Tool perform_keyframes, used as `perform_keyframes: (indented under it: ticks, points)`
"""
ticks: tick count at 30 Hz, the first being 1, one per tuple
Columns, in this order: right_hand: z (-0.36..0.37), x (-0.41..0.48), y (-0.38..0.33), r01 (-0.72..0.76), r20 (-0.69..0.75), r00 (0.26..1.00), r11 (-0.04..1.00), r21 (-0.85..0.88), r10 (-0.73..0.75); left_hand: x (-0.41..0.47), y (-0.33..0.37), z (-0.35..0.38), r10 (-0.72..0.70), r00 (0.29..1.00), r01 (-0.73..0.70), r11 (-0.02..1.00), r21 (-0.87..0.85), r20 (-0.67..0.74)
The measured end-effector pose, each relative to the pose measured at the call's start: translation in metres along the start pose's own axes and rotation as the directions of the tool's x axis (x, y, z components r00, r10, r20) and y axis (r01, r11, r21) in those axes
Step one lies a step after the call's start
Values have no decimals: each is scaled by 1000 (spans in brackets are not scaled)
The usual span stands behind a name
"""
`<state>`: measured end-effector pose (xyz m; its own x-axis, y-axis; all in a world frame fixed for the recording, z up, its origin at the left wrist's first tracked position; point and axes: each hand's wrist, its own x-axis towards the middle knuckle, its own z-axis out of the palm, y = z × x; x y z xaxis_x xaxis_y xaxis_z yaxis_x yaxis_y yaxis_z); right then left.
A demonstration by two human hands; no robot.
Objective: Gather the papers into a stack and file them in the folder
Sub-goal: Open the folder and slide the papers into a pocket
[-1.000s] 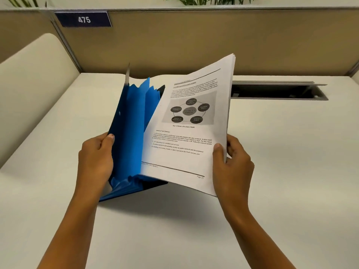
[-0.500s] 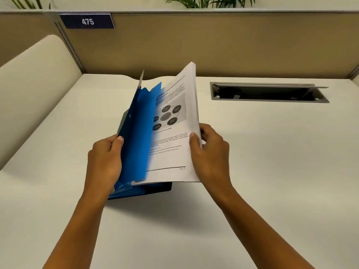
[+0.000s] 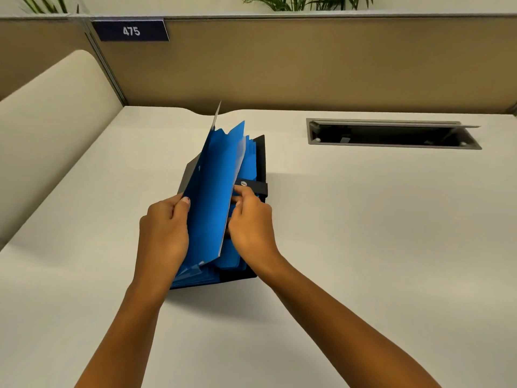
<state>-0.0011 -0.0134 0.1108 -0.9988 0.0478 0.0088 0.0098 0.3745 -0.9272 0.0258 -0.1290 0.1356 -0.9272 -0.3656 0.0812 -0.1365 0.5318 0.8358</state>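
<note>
A blue expanding folder (image 3: 212,197) with a dark cover lies open on the white desk (image 3: 363,247), its dividers fanned upward. My left hand (image 3: 165,228) grips the raised left flap and front dividers. My right hand (image 3: 249,222) is tucked in between the dividers, fingers curled against them just below a black strap with a silver snap (image 3: 253,186). The papers are hidden inside the folder; only a pale edge (image 3: 242,147) shows near the top of the dividers.
A grey cable slot (image 3: 391,134) with its lid up is set into the desk at the back right. A tan partition (image 3: 307,63) with a "475" sign (image 3: 131,30) runs along the back, and a cream panel (image 3: 47,121) bounds the left side.
The stack of printed papers, held up by my right hand before, has gone down into the folder and out of sight. My right hand moved left into the dividers.
</note>
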Motion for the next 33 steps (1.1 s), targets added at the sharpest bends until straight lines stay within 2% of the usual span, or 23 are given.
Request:
perform_keyframes:
  ticks: [9,17,22,24,26,33]
  points:
    - [3,2,18,-23,-32,999,999,-35,22,-3,2,4,-32,999,32,999,-6,30]
    - [4,7,31,-1,20,1000,997,-82,3,-5,1,7,-42,997,43,999,-23,72]
    - [-8,9,51,-31,-68,997,997,-70,26,-10,0,19,-26,994,25,1000,11,102]
    - [-12,8,62,-92,-89,992,995,-42,88,-13,-1,27,-6,993,0,999,45,117]
    - [-16,7,71,-147,-117,984,980,-133,131,-17,-4,37,11,991,-24,995,96,132]
    - [-22,1,101,-172,-326,940,967,-187,104,-34,-10,80,-56,951,-96,882,462,305]
